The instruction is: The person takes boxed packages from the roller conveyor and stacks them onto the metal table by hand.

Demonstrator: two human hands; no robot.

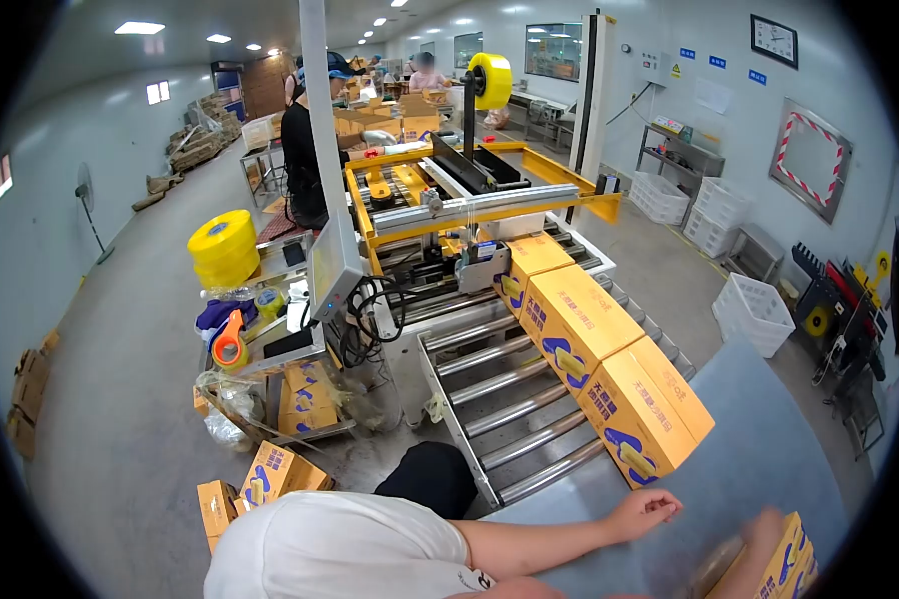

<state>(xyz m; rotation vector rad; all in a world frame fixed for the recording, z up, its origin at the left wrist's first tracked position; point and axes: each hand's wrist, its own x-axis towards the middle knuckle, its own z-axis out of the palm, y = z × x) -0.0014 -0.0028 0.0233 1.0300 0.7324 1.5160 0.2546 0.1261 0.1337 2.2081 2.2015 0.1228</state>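
My left hand (647, 512) hangs just below the nearest carton on the roller conveyor, its fingers curled in, with nothing visible in them. My right hand (761, 529) is smeared by motion at the lower right, beside the yellow cartons (791, 564) at the frame's bottom edge; its fingers cannot be made out. Three yellow printed cartons stand in a row on the rollers (534, 444): the nearest (654, 409), the middle (584, 314) and the farthest (537, 256), which reaches the taping machine (484, 265).
A grey-blue table surface (759, 429) borders the conveyor. At left are a cart with yellow tape rolls (223, 248), an orange tape dispenser (230, 341) and cartons (275, 474) on the floor. A person in black (305, 150) stands beyond the monitor (335, 265). White crates (752, 314) stand right.
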